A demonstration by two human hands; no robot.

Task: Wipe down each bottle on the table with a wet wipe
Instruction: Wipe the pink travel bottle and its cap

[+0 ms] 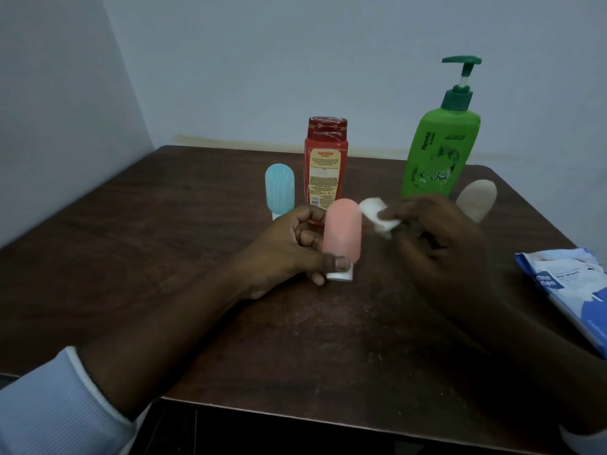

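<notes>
My left hand grips a small pink squeeze bottle near its white cap, holding it upright cap-down on the brown table. Just right of the pink bottle's top, my right hand pinches a crumpled white wet wipe. Behind stand a red bottle, a small light-blue bottle, a tall green pump bottle and a small beige bottle.
A blue and white pack of wet wipes lies at the table's right edge. Pale walls close in the table at the back and left. The table's front edge runs below my forearms.
</notes>
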